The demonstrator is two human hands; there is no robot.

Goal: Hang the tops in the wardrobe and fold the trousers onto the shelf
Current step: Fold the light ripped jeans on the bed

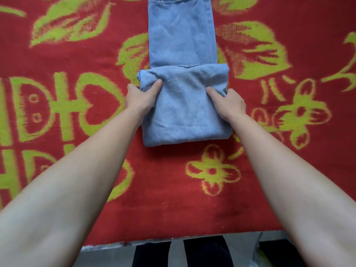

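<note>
1. Blanket [173, 199]: red with a yellow-green leaf and flower pattern. It fills nearly the whole view, near edge running along the bottom. Cannot tell what it covers.
2. Jeans [182, 41]: light blue denim, flat on the blanket at centre, running straight away from the person. Waistband end is cut off by the top of the frame. The near end is folded over into a thick stack of layers lying on the flat part.
3. Forearms [77, 180]: bare, coming in from both lower corners and converging on the folded stack.
4. Dark trouser legs [204, 253]: visible below the blanket's near edge.
5. Left hand [138, 99]: grips the left side of the folded stack, thumb [157, 83] pressed on top, fingers wrapped round the edge and hidden under the denim.
6. Right hand [231, 105]: same hold on the right side, thumb on top, fingers tucked under out of sight.
</note>
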